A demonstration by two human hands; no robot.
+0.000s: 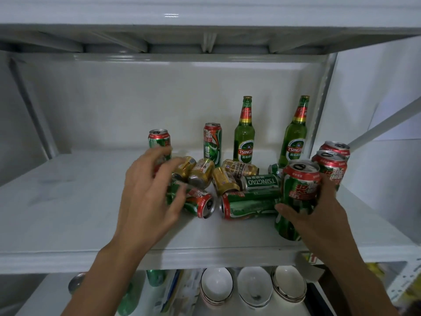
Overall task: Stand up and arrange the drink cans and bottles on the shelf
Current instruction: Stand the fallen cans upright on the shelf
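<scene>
White shelf [68, 201], front edge running L to R low in view. The whole L half of the board is bare, w/ room back to the rear wall; all drinks crowd the centre and R side.

R hand [319, 215] grips an upright green-and-red can [300, 185], fingers and thumb wrapped round its lower half, close to the front edge. Just behind it, 2 more upright cans of the same kind: the nearer one [332, 167] and the far one [336, 148], both hard against the R post of the frame, so little room there.

L hand [148, 190] is spread, fingers loosely bent and blurred, over a can lying on its side [200, 202] w/ its open end toward the camera. Can't tell if the fingers touch it; nothing clamped.

Between the hands: a long green can on its side [248, 205], a Tsingtao can on its side [262, 182] behind it, and 4 gold cans tipped over in a bunch: [185, 166], [201, 173], [225, 181], [240, 167]. They touch or overlap one another.

At the back, upright: a short can [158, 139] partly behind the L fingers, a tall can [212, 142], and 2 green glass bottles, one [244, 133] mid-shelf and one [295, 133] near the R post. Gaps between these 4.

Below the shelf edge: white bowls [250, 286] in a row and some green cans [156, 277], dim.
</scene>
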